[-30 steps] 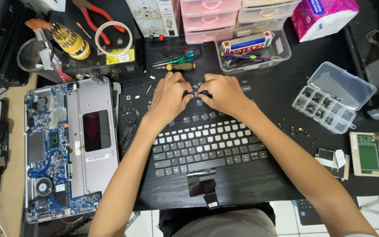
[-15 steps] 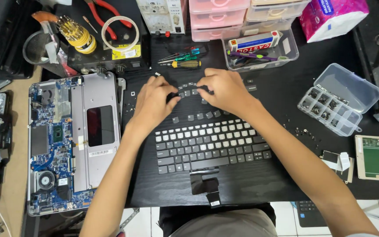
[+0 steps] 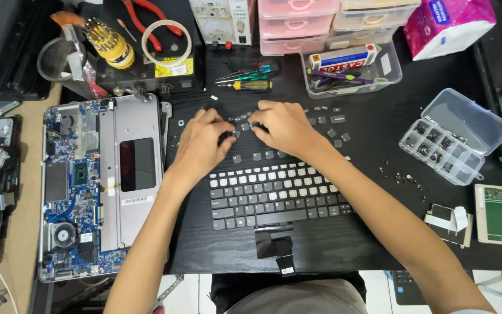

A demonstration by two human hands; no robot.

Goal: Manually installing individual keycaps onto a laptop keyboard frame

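both hands meet at the far edge of the detached laptop keyboard (image 3: 277,195), which lies flat in the middle of the black worktop (image 3: 379,232) with loose keycaps (image 3: 329,125) scattered just beyond it. the left hand (image 3: 201,145) has its grip curled over small keycaps, the right hand (image 3: 283,125) pinches together on one beside it; whether either is truly clamped i cannot tell. an opened laptop chassis (image 3: 100,186) lies to the left.

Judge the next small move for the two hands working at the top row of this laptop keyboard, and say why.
Probably press the key under the fingertips down square. Both the left hand and right hand meet at the top edge of the keyboard, where the upper rows show gaps and loose keycaps lie scattered nearby.
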